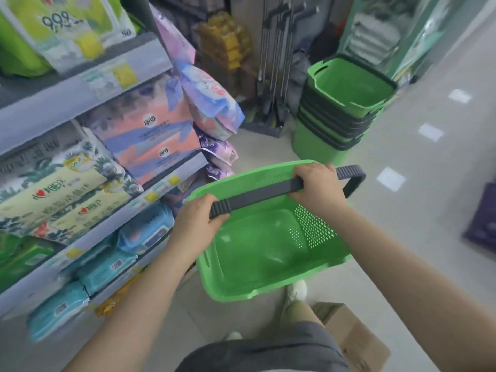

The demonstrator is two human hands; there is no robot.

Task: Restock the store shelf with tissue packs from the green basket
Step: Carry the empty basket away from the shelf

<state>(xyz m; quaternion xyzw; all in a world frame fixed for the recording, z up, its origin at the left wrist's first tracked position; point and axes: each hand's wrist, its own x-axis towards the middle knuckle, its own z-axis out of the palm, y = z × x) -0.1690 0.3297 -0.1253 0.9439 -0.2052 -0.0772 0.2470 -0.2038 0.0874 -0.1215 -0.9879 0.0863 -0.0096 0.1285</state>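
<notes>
Left grip point(198, 218): fingers curled round the near end of a dark grey ribbed plastic handle point(257, 194). Right grip point(316, 183): clenched round the far end of the same handle. Green plastic shopping basket point(257, 253): hangs from that handle above the pale tiled floor point(418, 162), tilted, perforated wall showing, nothing visible inside. Grey metal store shelf point(80, 84): beside the basket on the left, stocked with tissue packs point(150, 140) in pink-and-blue wrap and teal wipe packs point(107, 267). Stack of green baskets point(343, 108): on the floor beyond. Brown cardboard box point(354, 336): on the floor near the person's feet.
</notes>
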